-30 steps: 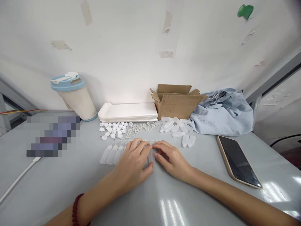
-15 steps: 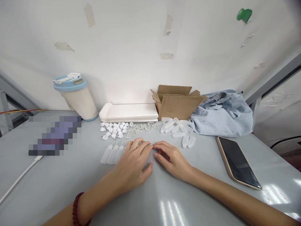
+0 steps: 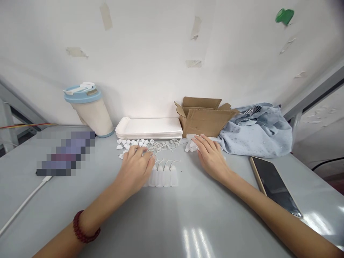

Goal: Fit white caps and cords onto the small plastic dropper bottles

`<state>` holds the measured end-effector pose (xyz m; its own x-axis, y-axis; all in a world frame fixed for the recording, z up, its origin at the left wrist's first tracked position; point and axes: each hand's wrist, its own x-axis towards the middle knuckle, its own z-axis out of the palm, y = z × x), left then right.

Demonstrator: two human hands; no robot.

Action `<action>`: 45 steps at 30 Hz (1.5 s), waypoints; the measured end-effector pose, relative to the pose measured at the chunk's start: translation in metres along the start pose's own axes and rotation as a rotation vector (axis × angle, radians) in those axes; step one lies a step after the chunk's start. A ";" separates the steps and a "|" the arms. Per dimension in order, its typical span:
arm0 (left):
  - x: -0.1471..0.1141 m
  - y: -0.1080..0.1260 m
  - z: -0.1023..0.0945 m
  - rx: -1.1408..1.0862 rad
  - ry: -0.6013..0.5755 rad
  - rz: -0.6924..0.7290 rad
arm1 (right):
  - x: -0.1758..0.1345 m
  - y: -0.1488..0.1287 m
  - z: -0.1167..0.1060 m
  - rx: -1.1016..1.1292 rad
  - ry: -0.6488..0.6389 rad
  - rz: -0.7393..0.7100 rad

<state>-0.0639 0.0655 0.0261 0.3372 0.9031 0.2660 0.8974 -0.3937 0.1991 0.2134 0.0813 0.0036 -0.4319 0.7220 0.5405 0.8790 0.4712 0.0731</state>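
My left hand (image 3: 136, 168) lies over the near side of a heap of small white caps (image 3: 126, 143), palm down, fingers apart and bent; its fingertips partly cover the caps. On the right, my right hand (image 3: 213, 159) reaches onto a pile of translucent plastic bottles (image 3: 191, 145), its fingers stretched over them and nothing visibly lifted. Between the hands stands a row of several translucent bottles (image 3: 167, 177) laid side by side, each with a thin curved string at its top. My left hand hides the row's left end. Loose pale strings (image 3: 163, 145) lie behind the row.
Behind are a stack of white trays (image 3: 150, 126), an open cardboard box (image 3: 208, 122) and a blue cloth bundle (image 3: 258, 134). A tumbler (image 3: 94, 116) stands at left near a pixelated device (image 3: 66, 154) with a white cable (image 3: 25, 204). A phone (image 3: 275, 184) lies right.
My hands have parted from the bottle row. The left moved left and up to the caps, the right moved right and up to the bottle pile. The row's right end is now uncovered.
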 end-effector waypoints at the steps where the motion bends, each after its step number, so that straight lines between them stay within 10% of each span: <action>1: 0.000 0.001 0.001 -0.005 -0.022 -0.008 | 0.000 0.001 0.001 -0.037 -0.044 0.005; 8: 0.003 0.004 -0.001 -0.128 0.014 -0.058 | -0.004 0.001 0.005 -0.134 -0.154 -0.042; 13: 0.003 0.008 -0.004 -0.314 0.194 -0.060 | -0.004 0.003 0.004 -0.094 -0.065 -0.142; 25: -0.006 0.028 -0.007 -0.810 0.104 -0.029 | -0.005 -0.021 -0.006 0.205 0.249 -0.195; 35: -0.011 0.041 -0.006 -0.698 0.125 0.158 | -0.011 -0.041 -0.006 0.618 -0.033 0.033; 45: -0.010 0.039 -0.006 -0.639 0.117 0.137 | -0.011 -0.047 -0.015 0.523 -0.256 0.165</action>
<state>-0.0337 0.0396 0.0364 0.3707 0.8274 0.4219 0.4916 -0.5603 0.6667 0.1801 0.0438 0.0074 -0.3904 0.8752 0.2856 0.7507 0.4822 -0.4515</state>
